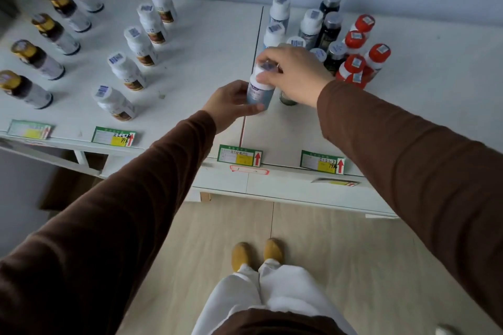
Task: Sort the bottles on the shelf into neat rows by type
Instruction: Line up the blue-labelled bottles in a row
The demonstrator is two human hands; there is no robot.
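Note:
A white-capped bottle with a blue-grey label (260,90) stands near the seam in the white shelf (206,51). My left hand (231,103) grips its lower body from the left. My right hand (294,73) pinches its cap from above. Under my right wrist stands a dark bottle (288,98), mostly hidden. Behind are several more white-capped blue bottles (279,12), dark bottles with silver caps (330,24) and red-capped bottles (355,42), bunched together.
On the left half of the shelf run a row of gold-capped brown bottles (45,58) and a row of white bottles with brown labels (140,45). Green price tags (239,155) line the front edge. Wooden floor and my feet lie below.

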